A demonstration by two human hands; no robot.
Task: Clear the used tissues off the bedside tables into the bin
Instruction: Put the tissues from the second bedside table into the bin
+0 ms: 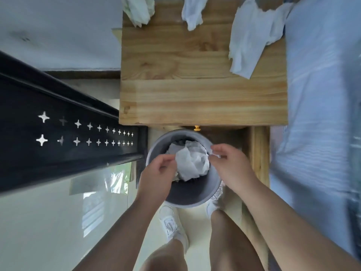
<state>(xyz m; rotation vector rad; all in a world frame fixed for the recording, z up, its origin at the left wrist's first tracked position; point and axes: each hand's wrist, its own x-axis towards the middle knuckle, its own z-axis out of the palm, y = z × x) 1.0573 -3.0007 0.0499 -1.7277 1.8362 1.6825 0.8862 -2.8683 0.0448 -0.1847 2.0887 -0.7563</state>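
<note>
Head view, looking straight down. Bin [187,194] sits on the floor [48,231] just in front of the wooden counter [195,98], under its front edge, near a yellow knob [197,128]. A crumpled wad [192,163] of white tissue lies in the bin, filling most of the opening.

Both grips are over the bin. Left grip [158,173] is at the wad's left edge, fingers curled, fingertips touching the paper; cannot tell if it is pinching it. Right grip [230,165] is at the wad's right edge, over the bin rim, thumb and fingers pinching a small white scrap [214,154].

Three tissues lie on the counter top, all toward the far edge:
- left tissue [138,10], at the far left corner
- mid tissue [192,12], near the far edge
- right tissue [252,36], the biggest, spread flat along the right side, touching the bed [322,94]

The bed, with pale blue sheet, runs along the counter's right side. A dark rail [58,133] with star cutouts is at left. White shoes [172,223] stand just behind the bin.
</note>
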